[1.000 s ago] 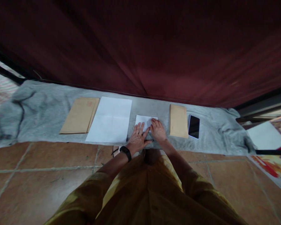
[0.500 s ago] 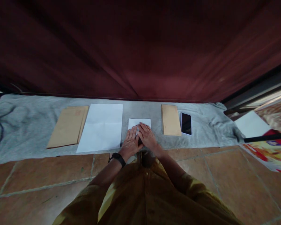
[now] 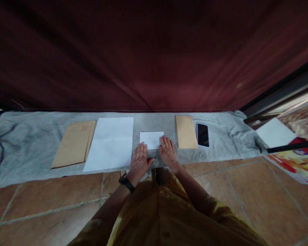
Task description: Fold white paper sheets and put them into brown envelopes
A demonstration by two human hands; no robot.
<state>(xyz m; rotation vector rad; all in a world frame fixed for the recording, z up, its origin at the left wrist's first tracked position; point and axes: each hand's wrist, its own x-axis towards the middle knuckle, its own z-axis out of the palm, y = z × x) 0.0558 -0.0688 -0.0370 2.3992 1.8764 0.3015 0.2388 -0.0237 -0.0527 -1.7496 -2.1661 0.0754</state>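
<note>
A small white folded paper (image 3: 151, 139) lies flat on the grey cloth in front of me. My left hand (image 3: 140, 161) rests palm down at its near left corner, fingers stretched out, thumb pointing inward. At the right end of the paper lies my right hand (image 3: 168, 150), flat and open, its fingertips on or beside the edge. Left of my left hand is a large white sheet stack (image 3: 111, 143). Brown envelopes (image 3: 74, 143) sit beyond it, overlapping its left side closely.
Smaller brown envelopes (image 3: 186, 131) and a dark-screened phone (image 3: 203, 135) lie to the right on the grey cloth (image 3: 227, 136). A dark red curtain (image 3: 154, 68) hangs behind. A black bar (image 3: 292, 147) and a colourful printed package (image 3: 295, 162) are at far right.
My hands were together on top of the small paper. They have slid apart and nearer to me, one to each side, uncovering most of it.
</note>
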